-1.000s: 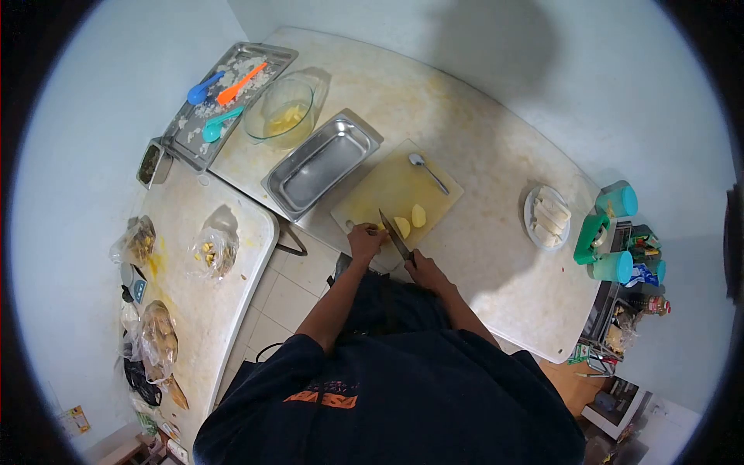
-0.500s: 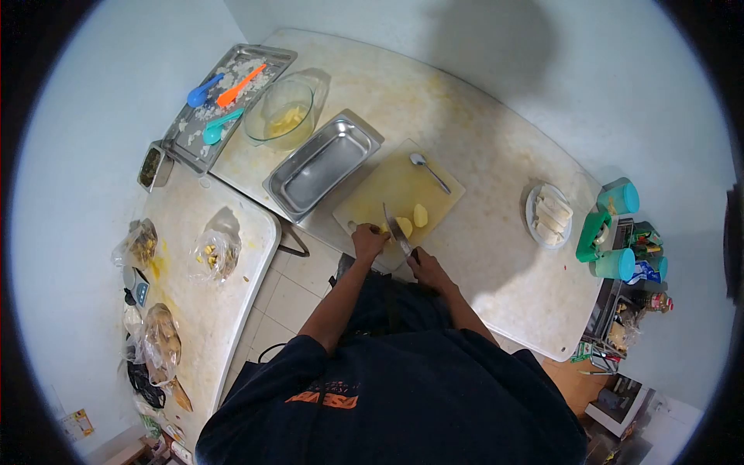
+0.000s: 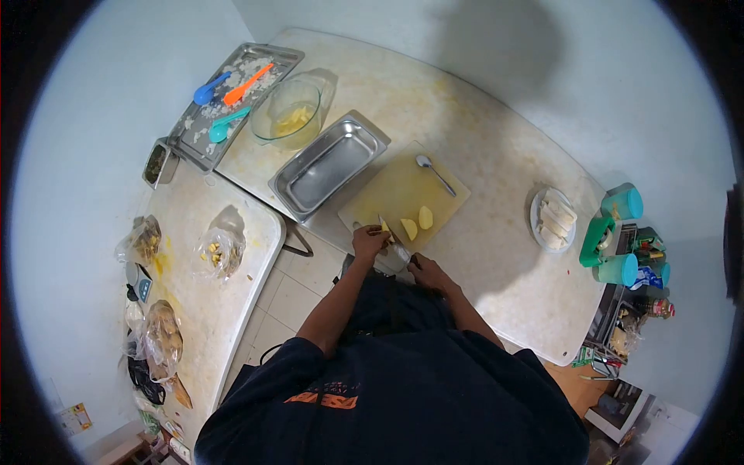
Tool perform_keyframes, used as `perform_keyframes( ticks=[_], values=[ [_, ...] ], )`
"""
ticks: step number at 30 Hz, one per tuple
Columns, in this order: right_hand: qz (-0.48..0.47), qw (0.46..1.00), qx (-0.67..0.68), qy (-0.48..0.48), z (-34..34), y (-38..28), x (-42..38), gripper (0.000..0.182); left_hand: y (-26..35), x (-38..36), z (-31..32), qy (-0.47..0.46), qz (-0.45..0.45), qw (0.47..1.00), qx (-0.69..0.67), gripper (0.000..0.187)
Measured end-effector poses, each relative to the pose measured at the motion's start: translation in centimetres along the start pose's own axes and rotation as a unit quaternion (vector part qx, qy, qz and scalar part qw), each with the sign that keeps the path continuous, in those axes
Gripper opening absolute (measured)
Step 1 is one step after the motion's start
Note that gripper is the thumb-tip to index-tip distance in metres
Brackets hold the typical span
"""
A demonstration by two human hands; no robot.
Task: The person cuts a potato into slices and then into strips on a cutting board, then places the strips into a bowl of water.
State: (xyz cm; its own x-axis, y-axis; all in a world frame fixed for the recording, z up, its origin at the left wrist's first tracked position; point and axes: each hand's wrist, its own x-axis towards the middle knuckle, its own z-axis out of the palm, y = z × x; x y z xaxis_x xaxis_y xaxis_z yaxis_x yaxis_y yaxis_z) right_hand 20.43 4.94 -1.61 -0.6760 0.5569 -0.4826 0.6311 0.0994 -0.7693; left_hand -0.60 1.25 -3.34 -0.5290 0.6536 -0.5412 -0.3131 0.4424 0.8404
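Note:
My right hand (image 3: pixel 428 275) is wrapped round the handle of a knife (image 3: pixel 398 252), whose blade points up and left over the near edge of the yellowish cutting board (image 3: pixel 387 182). Closed fingers of my left hand (image 3: pixel 370 242) pinch a pale yellow potato piece (image 3: pixel 384 225) beside the blade; the hand covers part of it. Two more potato pieces lie on the board to the right, a cut wedge (image 3: pixel 408 229) and a rounded one (image 3: pixel 425 218). Towards the board's far right corner rests a metal spoon (image 3: pixel 435 174).
Left of the board stands an empty steel pan (image 3: pixel 279 184). Behind it are a glass bowl (image 3: pixel 266 128) with yellow pieces in liquid and a tray (image 3: pixel 180 143) with coloured spoons. A plate (image 3: pixel 535 221) of white sticks sits right. Plastic bags (image 3: pixel 220 252) lie on the left table.
The knife blade has tilted left and lower, towards my left fingers. A wedge now lies apart on the board, and my left hand holds a smaller piece. The view has shifted slightly.

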Motion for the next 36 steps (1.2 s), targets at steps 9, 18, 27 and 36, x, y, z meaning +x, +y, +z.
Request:
perform_keyframes(
  ticks=[9,18,27,36],
  values=[
    [0.044,0.996,0.074,-0.032,-3.3,-11.9,3.4,0.030,8.7,2.1,-4.0,-0.013,0.043,0.974,-0.223,0.025],
    [-0.087,0.957,0.275,-0.034,-7.4,-29.5,16.3,0.022,26.9,9.1,-12.3,0.140,0.230,0.901,-0.339,0.012],
    [-0.063,0.986,0.045,0.148,-3.5,-13.7,8.0,0.040,13.0,5.2,-8.4,-0.002,0.173,0.968,-0.182,0.014],
    [0.075,0.965,-0.022,0.250,-2.5,-3.3,-4.0,0.036,2.7,0.3,1.0,-0.153,0.088,0.976,0.127,0.027]
  ],
)
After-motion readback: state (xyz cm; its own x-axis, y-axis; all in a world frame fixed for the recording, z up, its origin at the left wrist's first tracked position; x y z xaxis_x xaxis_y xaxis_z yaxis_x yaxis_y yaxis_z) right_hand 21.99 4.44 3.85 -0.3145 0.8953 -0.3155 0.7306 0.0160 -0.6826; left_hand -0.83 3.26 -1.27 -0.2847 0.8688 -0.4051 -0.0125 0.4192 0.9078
